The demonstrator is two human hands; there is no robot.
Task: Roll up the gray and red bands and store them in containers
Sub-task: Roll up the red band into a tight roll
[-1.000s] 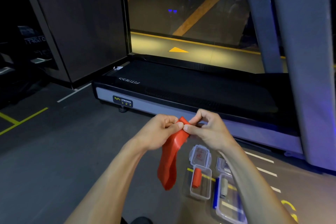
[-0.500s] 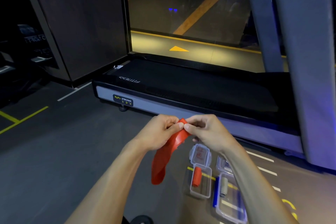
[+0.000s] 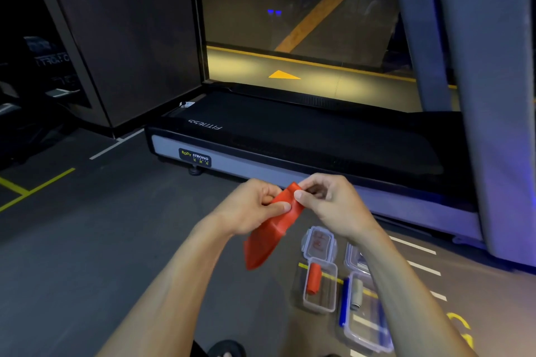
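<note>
Both hands, left (image 3: pixel 251 206) and right (image 3: pixel 329 203), pinch the red band (image 3: pixel 271 230) top edge; looks limp, stretchy, best rolled from there.

The right forearm (image 3: pixel 406 293) hides part of the blue-rimmed container (image 3: pixel 366 336), perhaps half.

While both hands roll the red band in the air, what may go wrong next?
The left hand and right hand pinch only the top of the red band; its loose tail hangs free, so the roll may slip and unwind. The small container already holds a red roll, so space may be tight.
</note>
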